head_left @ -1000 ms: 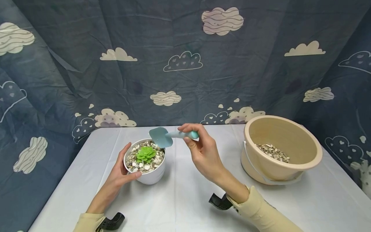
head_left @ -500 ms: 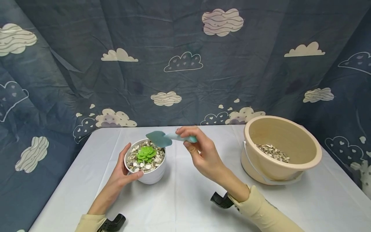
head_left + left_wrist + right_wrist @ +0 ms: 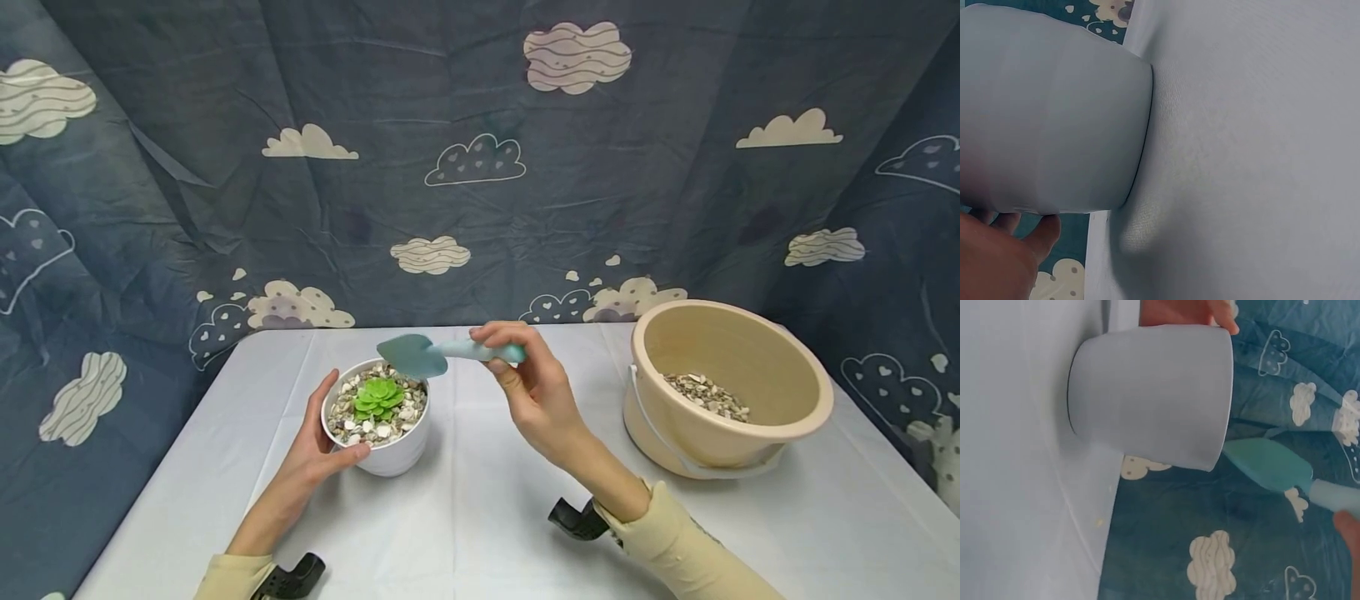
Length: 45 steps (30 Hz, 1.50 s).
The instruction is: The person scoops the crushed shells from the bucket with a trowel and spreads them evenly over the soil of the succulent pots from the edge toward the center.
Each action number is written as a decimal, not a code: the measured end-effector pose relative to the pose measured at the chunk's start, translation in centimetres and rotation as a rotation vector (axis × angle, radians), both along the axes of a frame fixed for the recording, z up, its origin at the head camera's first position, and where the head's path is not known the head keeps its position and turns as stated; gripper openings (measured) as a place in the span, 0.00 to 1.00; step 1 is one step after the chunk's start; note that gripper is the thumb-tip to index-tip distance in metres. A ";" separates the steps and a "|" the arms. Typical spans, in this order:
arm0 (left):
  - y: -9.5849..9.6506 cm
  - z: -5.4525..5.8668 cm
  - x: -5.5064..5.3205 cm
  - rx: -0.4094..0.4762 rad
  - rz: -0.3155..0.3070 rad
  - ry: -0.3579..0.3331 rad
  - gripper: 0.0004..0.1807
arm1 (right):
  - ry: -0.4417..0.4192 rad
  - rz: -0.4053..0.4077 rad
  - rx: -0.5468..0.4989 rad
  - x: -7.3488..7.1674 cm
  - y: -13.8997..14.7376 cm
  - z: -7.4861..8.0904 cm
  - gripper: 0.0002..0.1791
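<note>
A white flower pot (image 3: 393,458) stands on the table, filled with pebbles around a green succulent (image 3: 377,398). My left hand (image 3: 303,462) holds the pot from the left, thumb at the front rim and fingers along the far left side. My right hand (image 3: 538,404) grips the handle of a small blue-green trowel (image 3: 412,357) between thumb and fingers. The trowel's blade hovers over the pot's back right rim, pointing left. In the right wrist view, the blade's tip (image 3: 1235,450) overlaps the rim's edge. The left wrist view shows mostly the pot's smooth side (image 3: 1054,112).
To the right stands a beige bucket (image 3: 660,442) with a white handle (image 3: 675,450) and a layer of pebbles (image 3: 705,396) inside. A white cloth covers the table (image 3: 480,517). Behind it hangs a dark blue curtain (image 3: 480,217) with cloud prints.
The trowel blade has tilted and its tip has swung slightly left over the pot. My right hand has shifted a little right since half a second ago. The left hand stays on the pot.
</note>
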<state>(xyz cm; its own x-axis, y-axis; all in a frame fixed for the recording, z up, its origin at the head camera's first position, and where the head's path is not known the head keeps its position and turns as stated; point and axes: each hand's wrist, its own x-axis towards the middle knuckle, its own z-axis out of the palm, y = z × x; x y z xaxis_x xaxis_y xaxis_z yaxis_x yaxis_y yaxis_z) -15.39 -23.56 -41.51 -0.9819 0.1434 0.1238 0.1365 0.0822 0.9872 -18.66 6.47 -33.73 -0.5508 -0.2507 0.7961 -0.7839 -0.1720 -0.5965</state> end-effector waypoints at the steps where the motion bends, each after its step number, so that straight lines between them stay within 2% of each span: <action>1: 0.0 0.0 0.0 -0.001 -0.001 0.000 0.56 | -0.039 0.002 -0.028 0.0 0.1 -0.1 0.09; 6: 0.1 0.0 0.1 -0.007 0.003 0.000 0.57 | -0.154 -0.022 -0.125 -0.3 0.7 -0.3 0.10; 16: -0.2 -0.1 0.2 -0.031 0.001 0.008 0.56 | -0.217 -0.104 -0.204 -1.2 2.3 -0.6 0.12; 23: -0.4 -0.2 0.1 -0.015 -0.011 0.018 0.55 | -0.325 -0.038 -0.361 -1.0 3.2 -0.2 0.13; 33: -0.5 0.0 0.0 -0.004 -0.040 0.008 0.53 | -0.441 -0.030 -0.456 -0.2 5.0 0.5 0.13; 40: -0.5 0.2 0.0 -0.023 -0.039 -0.019 0.53 | -0.479 -0.002 -0.477 1.1 7.0 1.5 0.15; 45: -0.4 0.3 0.1 -0.019 -0.043 -0.022 0.53 | -0.509 -0.025 -0.500 2.2 8.6 2.5 0.17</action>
